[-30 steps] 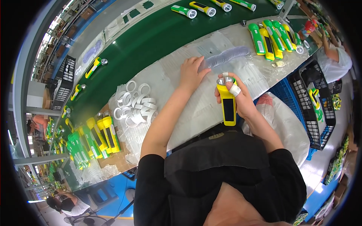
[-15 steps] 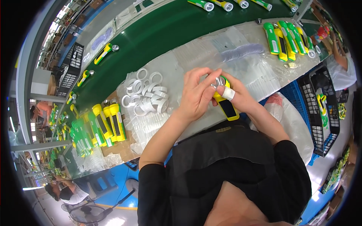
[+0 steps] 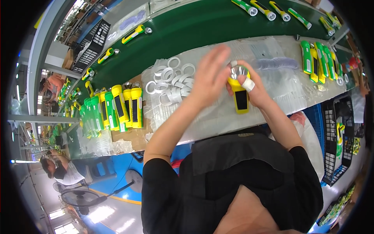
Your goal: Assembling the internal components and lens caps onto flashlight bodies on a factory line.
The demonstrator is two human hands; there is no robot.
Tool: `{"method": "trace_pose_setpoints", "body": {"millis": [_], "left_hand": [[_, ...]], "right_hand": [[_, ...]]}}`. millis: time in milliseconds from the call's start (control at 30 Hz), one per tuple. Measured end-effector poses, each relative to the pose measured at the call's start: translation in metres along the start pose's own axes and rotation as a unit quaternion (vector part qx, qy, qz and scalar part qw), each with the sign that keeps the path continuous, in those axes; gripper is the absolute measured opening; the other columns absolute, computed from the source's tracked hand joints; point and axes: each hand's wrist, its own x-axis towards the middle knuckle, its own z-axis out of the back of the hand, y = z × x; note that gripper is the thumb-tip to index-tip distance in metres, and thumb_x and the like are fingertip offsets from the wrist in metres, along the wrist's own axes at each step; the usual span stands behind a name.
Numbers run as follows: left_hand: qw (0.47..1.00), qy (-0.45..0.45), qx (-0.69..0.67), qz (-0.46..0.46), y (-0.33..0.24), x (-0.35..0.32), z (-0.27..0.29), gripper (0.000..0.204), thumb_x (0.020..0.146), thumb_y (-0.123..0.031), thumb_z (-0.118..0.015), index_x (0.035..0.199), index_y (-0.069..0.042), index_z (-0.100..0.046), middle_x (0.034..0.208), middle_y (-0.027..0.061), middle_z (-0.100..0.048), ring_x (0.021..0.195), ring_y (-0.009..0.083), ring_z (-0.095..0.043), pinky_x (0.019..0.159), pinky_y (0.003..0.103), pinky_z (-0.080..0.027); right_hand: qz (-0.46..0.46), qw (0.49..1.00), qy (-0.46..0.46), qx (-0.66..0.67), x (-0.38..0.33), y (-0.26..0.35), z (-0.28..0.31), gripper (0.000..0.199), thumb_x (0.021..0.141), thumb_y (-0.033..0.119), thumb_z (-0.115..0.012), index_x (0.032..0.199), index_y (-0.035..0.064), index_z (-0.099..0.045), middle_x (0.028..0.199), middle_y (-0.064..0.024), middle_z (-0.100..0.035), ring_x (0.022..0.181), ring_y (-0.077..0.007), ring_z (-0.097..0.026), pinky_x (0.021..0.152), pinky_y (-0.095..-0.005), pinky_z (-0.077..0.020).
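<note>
My right hand (image 3: 254, 86), white tape round its thumb, is closed around a yellow flashlight (image 3: 241, 102) with a dark panel on its body. The flashlight's silvery reflector (image 3: 238, 71) faces up and away from me. My left hand (image 3: 210, 76) is beside the reflector, its fingers stretched out and blurred by motion; I see nothing held in it. Left of my hands lies a pile of white rings (image 3: 176, 84) on the plastic-covered bench (image 3: 202, 121). A row of clear round lenses (image 3: 278, 63) lies beyond my right hand.
Yellow and green flashlights (image 3: 120, 105) stand grouped at the left; more flashlights (image 3: 317, 60) lie at the far right. A green conveyor belt (image 3: 175, 37) runs behind the bench, carrying spaced flashlights. A black crate (image 3: 331, 156) stands at right, a fan (image 3: 83, 197) at lower left.
My left hand has moved up and off the reflector, its fingers straightening. The flashlight, still in my right hand, now shows its reflector more openly. The whole view has shifted.
</note>
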Motion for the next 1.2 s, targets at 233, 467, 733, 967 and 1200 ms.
{"method": "trace_pose_setpoints", "body": {"millis": [233,467,733,967,1200], "left_hand": [[0.809,0.362,0.436,0.154,0.069,0.032,0.060,0.050,0.075,-0.035,-0.076,0.118,-0.012,-0.067,0.104,0.0123,-0.070,0.105,0.0310,-0.061,0.092,0.042,-0.044],[0.882,0.330,0.243,0.234,0.071,0.044,0.064,0.038,0.078,-0.024,-0.076,0.114,-0.014,-0.068,0.100,0.0091,-0.069,0.091,0.0211,-0.066,0.080,0.037,-0.052],[0.978,0.074,-0.178,0.082,-0.001,0.025,0.021,0.020,0.083,-0.005,-0.074,0.100,0.002,-0.065,0.116,0.0134,-0.060,0.101,0.0206,-0.061,0.088,0.033,-0.050],[0.992,0.127,0.007,0.015,-0.015,0.025,0.022,0.030,0.078,-0.019,-0.080,0.104,-0.006,-0.073,0.111,0.0099,-0.057,0.096,0.0204,-0.057,0.077,0.031,-0.047],[0.988,0.147,0.045,-0.035,-0.014,0.030,0.025,0.033,0.072,-0.026,-0.083,0.101,-0.012,-0.076,0.107,0.0073,-0.057,0.095,0.0214,-0.056,0.069,0.030,-0.043]], "right_hand": [[0.064,0.996,0.010,-0.053,0.017,0.005,0.006,0.047,0.093,0.036,-0.061,0.124,0.0029,-0.046,0.084,-0.0096,-0.060,0.072,-0.0157,-0.058,0.069,-0.0299,-0.0475],[0.077,0.995,0.026,-0.059,0.014,-0.003,0.010,0.046,0.094,0.034,-0.062,0.125,0.0034,-0.045,0.083,-0.0084,-0.060,0.072,-0.0138,-0.058,0.068,-0.0290,-0.0476],[0.094,0.994,0.021,-0.060,0.018,-0.006,0.020,0.041,0.093,0.025,-0.063,0.124,0.0041,-0.047,0.089,-0.0067,-0.060,0.073,-0.0131,-0.060,0.067,-0.0285,-0.0497],[0.099,0.994,0.035,-0.039,0.018,-0.009,0.023,0.040,0.092,0.017,-0.063,0.126,0.0051,-0.047,0.093,-0.0060,-0.060,0.074,-0.0134,-0.061,0.067,-0.0287,-0.0505],[0.086,0.994,0.050,-0.038,0.013,-0.004,0.027,0.041,0.095,0.024,-0.060,0.129,0.0052,-0.045,0.104,-0.0094,-0.059,0.080,-0.0155,-0.063,0.072,-0.0306,-0.0522]]}}
